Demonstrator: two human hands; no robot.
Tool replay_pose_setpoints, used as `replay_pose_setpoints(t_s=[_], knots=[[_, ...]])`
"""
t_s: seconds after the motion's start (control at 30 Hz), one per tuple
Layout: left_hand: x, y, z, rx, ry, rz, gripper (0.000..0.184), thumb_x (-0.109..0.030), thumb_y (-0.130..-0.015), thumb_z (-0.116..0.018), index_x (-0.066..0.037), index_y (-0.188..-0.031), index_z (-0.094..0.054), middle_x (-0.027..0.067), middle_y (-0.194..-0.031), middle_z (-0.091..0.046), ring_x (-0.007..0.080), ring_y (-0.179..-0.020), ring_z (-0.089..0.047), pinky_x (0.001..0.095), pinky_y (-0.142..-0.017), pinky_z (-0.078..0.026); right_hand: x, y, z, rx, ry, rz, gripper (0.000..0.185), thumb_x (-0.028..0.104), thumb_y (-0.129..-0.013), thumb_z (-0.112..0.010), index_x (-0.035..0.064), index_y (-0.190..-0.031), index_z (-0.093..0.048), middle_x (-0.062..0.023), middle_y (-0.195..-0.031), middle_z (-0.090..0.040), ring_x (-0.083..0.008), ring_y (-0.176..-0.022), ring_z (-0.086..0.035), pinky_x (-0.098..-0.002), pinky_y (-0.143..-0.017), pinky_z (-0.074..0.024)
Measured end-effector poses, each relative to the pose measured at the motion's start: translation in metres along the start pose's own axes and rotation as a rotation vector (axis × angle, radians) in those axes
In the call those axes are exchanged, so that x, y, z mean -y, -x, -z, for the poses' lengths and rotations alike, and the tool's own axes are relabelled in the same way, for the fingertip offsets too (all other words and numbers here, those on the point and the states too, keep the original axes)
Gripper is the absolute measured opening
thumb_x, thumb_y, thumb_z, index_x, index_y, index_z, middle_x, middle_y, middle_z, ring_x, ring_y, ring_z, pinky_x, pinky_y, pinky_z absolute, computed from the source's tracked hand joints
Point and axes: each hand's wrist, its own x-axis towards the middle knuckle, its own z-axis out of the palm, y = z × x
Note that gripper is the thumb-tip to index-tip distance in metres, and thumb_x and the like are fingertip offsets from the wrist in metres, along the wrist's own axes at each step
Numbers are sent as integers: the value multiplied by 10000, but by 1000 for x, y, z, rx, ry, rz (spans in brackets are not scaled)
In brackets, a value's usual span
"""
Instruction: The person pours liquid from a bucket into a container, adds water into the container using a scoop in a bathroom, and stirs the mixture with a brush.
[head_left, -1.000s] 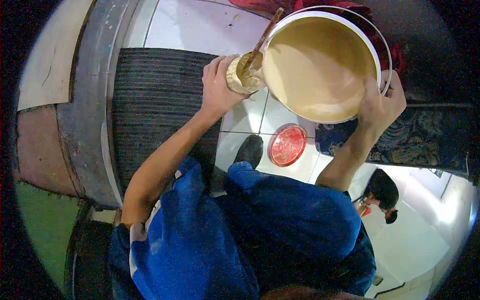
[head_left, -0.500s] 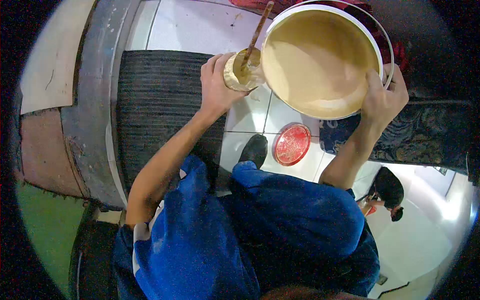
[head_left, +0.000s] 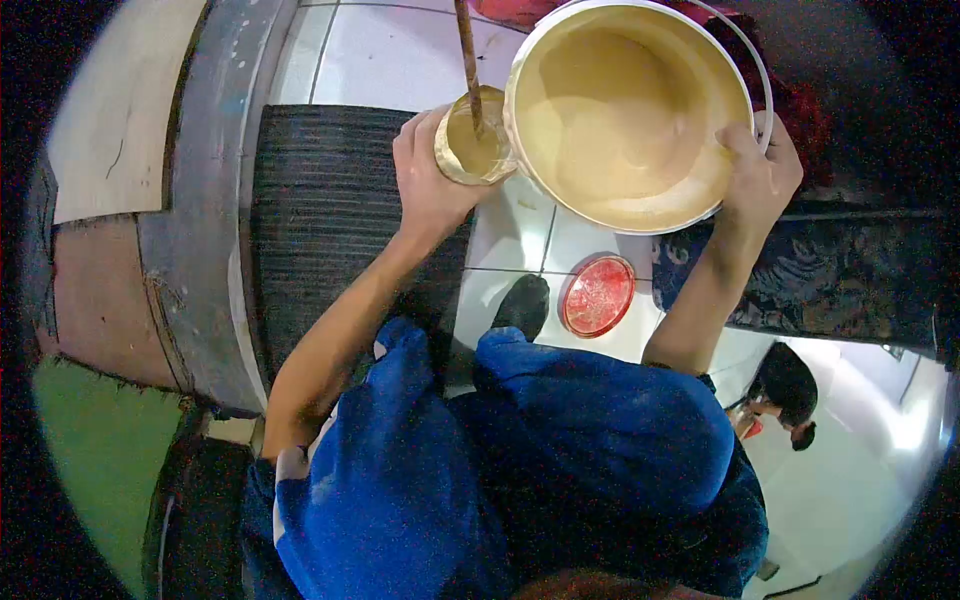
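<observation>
My left hand [head_left: 425, 185] is wrapped round a small paint-smeared cup [head_left: 449, 164] that holds some cream-coloured liquid. A thin brown stick [head_left: 468, 60] stands in the cup, its upper end leaving the view. My right hand [head_left: 762, 170] grips the right rim of a large white bucket [head_left: 715, 105], thumb over the inside and fingers outside by the wire handle. The bucket is tilted, with thick cream-coloured paint [head_left: 620, 110] inside and a coating on its wall. Its left rim meets the cup's right edge, where cream paint shows; whether any is flowing I cannot tell.
A red round lid [head_left: 598, 295] lies on white floor tiles near my foot [head_left: 521, 305]. A dark ribbed mat [head_left: 330, 200] is at the left. Dark patterned fabric [head_left: 830, 265] lies at the right. Another person [head_left: 785, 385] is bent over further off at the lower right.
The stick, which leaned right, now stands nearly straight and leans slightly left. Cup and bucket have shifted slightly left in view. More paint-coated wall shows on the bucket's right side.
</observation>
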Motion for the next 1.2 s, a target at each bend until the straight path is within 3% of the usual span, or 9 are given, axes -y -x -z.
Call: replay_pose_setpoints(t_s=[0.13,0.33,0.63,0.83,0.97,1.2], knots=[[-5,0,8,-24,-13,-20,946,-323,-516,-962,-47,-1296,-505,158,-1241,-564,354,-1168,-534,466,-1023,-433,-2,2,-3,-19,21,-18,101,81,-715,-658,-6,-745,-617,-6,-669,-573,-92,-605,-499,-238,-590,-397],[-13,7,20,-36,153,129,883,-316,-551,-920,-58,-1296,-523,134,-1233,-562,347,-1181,-487,464,-1019,-389,0,8,-4,-37,35,-19,103,83,-734,-670,-11,-751,-630,-14,-664,-580,-94,-604,-503,-244,-578,-395],[-2,9,27,-84,82,70,927,-280,-501,-932,-60,-1304,-525,119,-1247,-560,340,-1203,-482,463,-1033,-388,-5,6,-7,-3,42,-24,122,97,-695,-681,-4,-747,-635,-38,-675,-607,-113,-589,-531,-271,-566,-435],[-5,6,31,-115,68,27,916,-297,-519,-933,-68,-1307,-527,110,-1248,-562,339,-1201,-487,466,-1028,-393,-20,1,-17,108,-182,-113,118,81,-697,-674,-5,-770,-639,-39,-706,-630,-123,-600,-555,-267,-571,-449],[-6,-2,31,-106,12,-21,888,-296,-532,-929,-74,-1297,-539,114,-1250,-560,337,-1199,-487,464,-1023,-397,-41,-9,-23,179,-144,-180,207,98,-704,-650,-31,-865,-629,-65,-798,-633,-139,-704,-588,-276,-667,-473],[9,-25,16,-92,-16,61,896,-278,-515,-935,-80,-1305,-561,129,-1244,-559,345,-1195,-483,466,-1022,-399,-77,-30,-48,214,-151,-243,212,71,-704,-617,-39,-885,-625,-70,-816,-616,-156,-719,-594,-279,-684,-485]])
